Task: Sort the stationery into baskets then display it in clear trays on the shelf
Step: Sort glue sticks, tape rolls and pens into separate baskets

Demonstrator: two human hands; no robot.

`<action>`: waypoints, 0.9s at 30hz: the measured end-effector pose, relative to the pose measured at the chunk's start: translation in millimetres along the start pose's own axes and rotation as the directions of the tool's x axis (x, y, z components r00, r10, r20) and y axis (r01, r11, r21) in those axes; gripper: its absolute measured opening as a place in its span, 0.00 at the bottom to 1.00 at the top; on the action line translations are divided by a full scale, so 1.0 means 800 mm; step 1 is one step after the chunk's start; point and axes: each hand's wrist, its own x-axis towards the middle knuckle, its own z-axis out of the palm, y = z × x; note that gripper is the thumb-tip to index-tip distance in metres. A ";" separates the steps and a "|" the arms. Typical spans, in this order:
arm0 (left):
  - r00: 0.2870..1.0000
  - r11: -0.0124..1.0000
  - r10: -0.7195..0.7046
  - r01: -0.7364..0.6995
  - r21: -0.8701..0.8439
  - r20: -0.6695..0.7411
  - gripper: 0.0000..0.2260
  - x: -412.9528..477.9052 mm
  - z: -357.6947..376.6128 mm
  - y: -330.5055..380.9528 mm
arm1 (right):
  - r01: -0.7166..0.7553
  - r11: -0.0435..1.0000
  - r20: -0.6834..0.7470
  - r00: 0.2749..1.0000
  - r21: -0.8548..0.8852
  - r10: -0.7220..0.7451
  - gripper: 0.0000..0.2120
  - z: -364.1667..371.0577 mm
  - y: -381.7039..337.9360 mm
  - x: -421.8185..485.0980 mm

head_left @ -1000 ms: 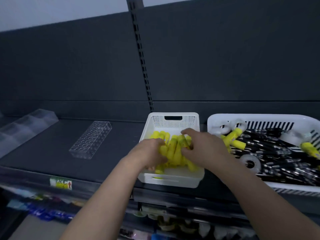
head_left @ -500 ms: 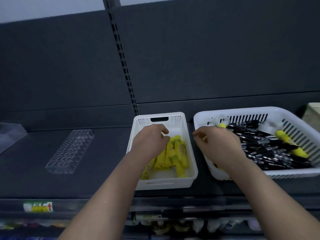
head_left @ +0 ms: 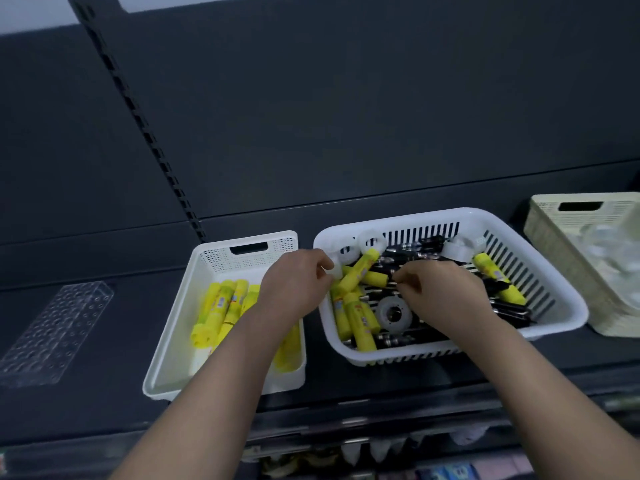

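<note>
At the far left a clear tray (head_left: 57, 336) dotted with holes lies flat on the shelf (head_left: 104, 403) and looks unfilled, so I judge the display stage not yet begun. Near it stands a small white basket (head_left: 214, 261) holding only yellow glue sticks (head_left: 221, 306), a sorted batch. The left hand (head_left: 294, 285) reaches past that basket's right rim into the large white basket (head_left: 467, 216). Its fingers are curled in a narrow grip beside a small white roll (head_left: 334, 270), but I cannot tell whether they hold anything. The large basket carries a mix: unsorted sticks (head_left: 356, 317), a tape roll (head_left: 393, 313), more rolls (head_left: 372, 242) by the far wall, and a bed of black pens (head_left: 419, 251). The right hand (head_left: 440, 292) is over the pens with thumb and forefinger close together. Its grip is narrow too, and I cannot tell what it pinches, if anything. At the far right a cream basket (head_left: 547, 237) holds pale, blurred things I cannot name. Sorting seems partly done: sticks, rolls and pens remain to be separated, then set in trays. The shelf is dark and matt, backed by a dark panel with a slotted upright (head_left: 152, 140). Below its front edge a lower shelf (head_left: 381, 445) of goods shows dimly.
</note>
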 end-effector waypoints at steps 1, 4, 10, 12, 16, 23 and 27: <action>1.000 0.999 -0.012 0.013 0.029 -0.013 0.11 0.003 0.003 0.003 | 0.001 1.000 0.008 1.000 0.001 -0.001 0.10 0.001 0.004 0.002; 0.999 0.993 -0.007 0.012 0.121 -0.045 0.12 0.011 0.012 0.022 | 0.017 1.000 -0.010 1.000 -0.005 -0.017 0.10 0.003 0.022 0.006; 0.999 0.959 -0.038 0.031 0.282 0.018 0.05 0.046 0.048 0.060 | 0.088 0.996 -0.006 0.996 0.004 -0.088 0.10 0.008 0.048 0.012; 0.999 0.924 -0.037 0.026 0.381 0.024 0.07 0.052 0.060 0.066 | 0.102 0.995 0.003 0.995 0.013 -0.102 0.10 0.008 0.054 0.013; 1.000 0.895 -0.015 0.009 0.445 0.009 0.07 0.056 0.065 0.072 | 0.118 0.993 0.009 0.993 0.017 -0.118 0.11 0.000 0.059 0.020; 0.953 0.972 -0.154 0.193 0.130 -0.260 0.09 0.043 0.011 0.052 | 0.196 0.980 0.120 0.974 -0.026 -0.192 0.11 0.012 0.031 0.077; 0.940 0.968 -0.195 0.231 0.099 -0.280 0.10 0.026 -0.001 0.039 | 0.261 0.955 0.249 0.943 -0.140 -0.221 0.06 0.043 0.004 0.099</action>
